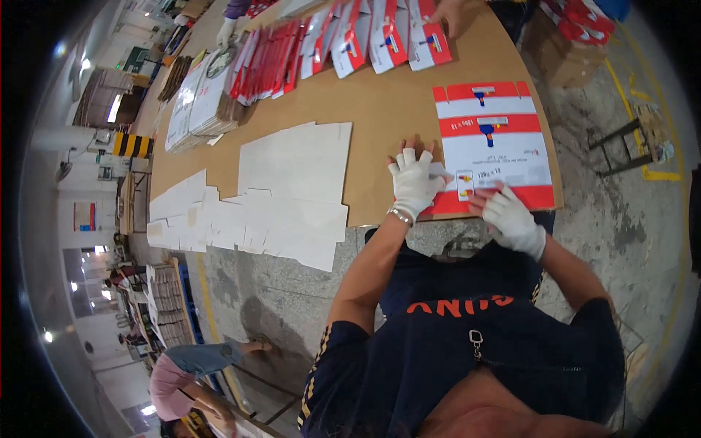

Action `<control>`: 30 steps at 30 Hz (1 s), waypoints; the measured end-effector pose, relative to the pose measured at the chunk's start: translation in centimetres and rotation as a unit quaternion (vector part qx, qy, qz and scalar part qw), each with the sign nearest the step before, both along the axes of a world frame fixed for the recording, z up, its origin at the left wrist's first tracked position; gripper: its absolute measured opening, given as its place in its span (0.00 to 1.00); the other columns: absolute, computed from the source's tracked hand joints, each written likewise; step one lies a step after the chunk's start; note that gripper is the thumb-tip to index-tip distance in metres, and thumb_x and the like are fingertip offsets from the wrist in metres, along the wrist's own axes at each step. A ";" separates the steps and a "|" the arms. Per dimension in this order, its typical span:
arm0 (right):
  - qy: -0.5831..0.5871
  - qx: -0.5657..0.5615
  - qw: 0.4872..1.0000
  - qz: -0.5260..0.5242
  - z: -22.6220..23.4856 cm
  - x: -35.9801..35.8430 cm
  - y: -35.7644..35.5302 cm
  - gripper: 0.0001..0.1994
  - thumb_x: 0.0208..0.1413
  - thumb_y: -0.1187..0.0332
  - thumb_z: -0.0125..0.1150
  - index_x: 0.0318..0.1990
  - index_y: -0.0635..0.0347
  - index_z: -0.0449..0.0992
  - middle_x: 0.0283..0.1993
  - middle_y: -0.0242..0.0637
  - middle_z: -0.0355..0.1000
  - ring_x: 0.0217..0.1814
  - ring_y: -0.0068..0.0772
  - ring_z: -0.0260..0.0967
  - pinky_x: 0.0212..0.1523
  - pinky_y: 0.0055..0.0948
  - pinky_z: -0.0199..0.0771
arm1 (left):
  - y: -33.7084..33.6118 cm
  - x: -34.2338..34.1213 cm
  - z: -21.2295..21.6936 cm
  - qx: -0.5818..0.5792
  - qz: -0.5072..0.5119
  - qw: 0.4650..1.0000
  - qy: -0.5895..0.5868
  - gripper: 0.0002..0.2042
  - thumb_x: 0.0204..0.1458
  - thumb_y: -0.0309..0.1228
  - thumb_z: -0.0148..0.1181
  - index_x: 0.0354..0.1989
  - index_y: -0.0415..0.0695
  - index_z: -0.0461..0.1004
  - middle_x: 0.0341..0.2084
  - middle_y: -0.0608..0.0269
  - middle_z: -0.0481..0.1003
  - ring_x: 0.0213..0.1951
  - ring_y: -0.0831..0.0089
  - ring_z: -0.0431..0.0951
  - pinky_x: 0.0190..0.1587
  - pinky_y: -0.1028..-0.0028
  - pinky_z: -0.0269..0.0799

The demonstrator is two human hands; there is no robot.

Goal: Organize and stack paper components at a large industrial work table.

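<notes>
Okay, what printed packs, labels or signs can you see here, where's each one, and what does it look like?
Flat carton blank: near table edge under left hand and right hand; rectangular, red and white bands.
Printed packs: overlapping row at far edge; red and white.
Plain blanks: left of hands; white, unprinted.
Wall sign: far left; red, white, blue panel.

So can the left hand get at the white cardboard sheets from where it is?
Probably yes: the left hand lies beside the white cardboard sheets, with only bare brown table between them.
</notes>
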State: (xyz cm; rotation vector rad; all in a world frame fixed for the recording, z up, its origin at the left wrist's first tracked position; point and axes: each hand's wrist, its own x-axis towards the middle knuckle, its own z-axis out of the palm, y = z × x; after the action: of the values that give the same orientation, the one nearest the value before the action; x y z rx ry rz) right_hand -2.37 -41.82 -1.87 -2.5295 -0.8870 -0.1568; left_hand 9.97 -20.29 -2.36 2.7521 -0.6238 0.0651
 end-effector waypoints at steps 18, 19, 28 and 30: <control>0.156 0.343 0.820 -0.430 -2.3 8.5 -18.3 0.04 0.56 0.77 0.48 0.38 0.62 0.68 0.24 0.25 0.63 0.21 0.14 0.57 0.20 0.20 0.59 | 15.0 -7.9 3.2 0.085 0.129 0.987 -0.042 0.43 0.38 0.48 0.69 0.62 0.39 0.59 0.65 0.48 0.55 0.65 0.47 0.55 0.59 0.43 0.55; 0.148 0.364 0.824 -0.409 -2.4 11.9 -17.9 0.07 0.56 0.76 0.49 0.41 0.63 0.69 0.24 0.24 0.64 0.21 0.13 0.57 0.20 0.20 0.59 | 16.6 -8.6 3.1 0.143 0.165 0.976 0.007 0.43 0.39 0.46 0.69 0.63 0.40 0.57 0.65 0.48 0.54 0.65 0.46 0.54 0.59 0.41 0.54; -0.009 0.128 0.884 -0.450 -6.8 34.9 -15.6 0.13 0.51 0.63 0.60 0.34 0.63 0.68 0.30 0.45 0.69 0.31 0.41 0.70 0.32 0.43 0.70 | 21.0 -8.2 0.7 0.033 0.174 0.983 -0.055 0.20 0.44 0.31 0.61 0.49 0.43 0.71 0.51 0.53 0.70 0.55 0.55 0.69 0.54 0.57 0.66; -0.152 -0.103 0.875 -0.449 1.2 29.8 -1.2 0.17 0.51 0.59 0.62 0.38 0.63 0.69 0.42 0.49 0.67 0.44 0.53 0.68 0.44 0.48 0.69 | 22.8 -11.3 4.7 0.067 0.238 0.966 -0.072 0.16 0.44 0.31 0.59 0.44 0.43 0.72 0.45 0.56 0.72 0.50 0.57 0.71 0.50 0.60 0.67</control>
State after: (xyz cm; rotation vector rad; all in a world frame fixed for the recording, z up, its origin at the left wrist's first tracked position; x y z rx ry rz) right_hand 27.40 -42.98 -0.71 -2.9666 0.2774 -0.7947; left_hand -1.34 2.48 2.31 2.9851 0.0167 0.3447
